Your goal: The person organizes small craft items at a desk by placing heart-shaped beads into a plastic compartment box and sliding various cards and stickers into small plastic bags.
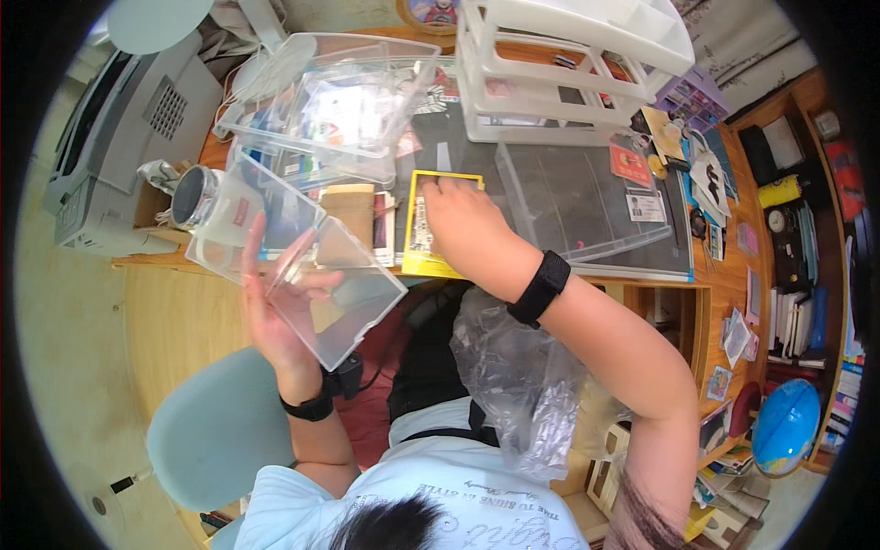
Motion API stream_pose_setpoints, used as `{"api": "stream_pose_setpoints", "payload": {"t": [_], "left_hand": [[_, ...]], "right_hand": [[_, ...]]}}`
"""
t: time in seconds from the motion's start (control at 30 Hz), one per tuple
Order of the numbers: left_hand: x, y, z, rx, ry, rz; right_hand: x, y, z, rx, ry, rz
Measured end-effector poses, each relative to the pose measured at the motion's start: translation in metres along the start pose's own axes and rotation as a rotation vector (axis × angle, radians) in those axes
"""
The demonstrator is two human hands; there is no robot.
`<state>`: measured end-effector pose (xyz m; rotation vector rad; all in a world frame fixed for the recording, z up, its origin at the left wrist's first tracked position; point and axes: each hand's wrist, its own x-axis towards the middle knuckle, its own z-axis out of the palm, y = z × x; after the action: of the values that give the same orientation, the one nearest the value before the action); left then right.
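A see-through plastic box (pixel 353 301) is tilted in the left hand (pixel 277 323), some fingers showing through it; a flat, rectangular yellow-bordered packet (pixel 421 225) with a printed middle lies under the right hand (pixel 466 222), partly covered

Glossy, clear plastic box (pixel 356 298); smooth, opaque plastic rack (pixel 568 27); smooth wooden desk (pixel 710 261); crinkled, shiny plastic bag (pixel 513 376).

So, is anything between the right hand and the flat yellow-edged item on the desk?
Nothing visible. The right hand has its fingers over the upper part of the flat yellow-edged item. The clear plastic container at the left hand is off to the left, not between them.
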<state>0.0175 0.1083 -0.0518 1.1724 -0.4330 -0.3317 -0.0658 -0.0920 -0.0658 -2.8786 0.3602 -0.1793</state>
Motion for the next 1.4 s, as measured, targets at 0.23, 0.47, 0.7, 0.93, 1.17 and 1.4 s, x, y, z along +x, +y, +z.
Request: {"api": "stream_pose_setpoints", "payload": {"t": [0.23, 0.47, 0.7, 0.93, 1.17, 1.4], "left_hand": [[-0.001, -0.001, -0.016, 0.010, -0.018, 0.025], [-0.001, -0.002, -0.024, -0.023, -0.046, 0.030], [-0.001, -0.001, -0.028, -0.029, -0.047, 0.033], [-0.002, 0.002, -0.024, -0.012, -0.091, -0.013], [-0.005, 0.003, 0.012, -0.003, -0.306, -0.184], [-0.009, -0.007, 0.057, -0.198, -0.461, -0.280]], "right_hand": [[0.015, 0.013, 0.003, -0.086, -0.117, 0.071], [0.026, 0.009, -0.010, -0.012, -0.353, 0.176], [0.022, 0.027, -0.013, 0.125, -0.224, 0.131], [-0.001, 0.016, -0.064, 0.351, -0.058, 0.057], [-0.039, -0.019, -0.120, 1.029, 0.001, 0.129], [-0.052, -0.031, -0.101, 0.665, -0.031, -0.167]]}}
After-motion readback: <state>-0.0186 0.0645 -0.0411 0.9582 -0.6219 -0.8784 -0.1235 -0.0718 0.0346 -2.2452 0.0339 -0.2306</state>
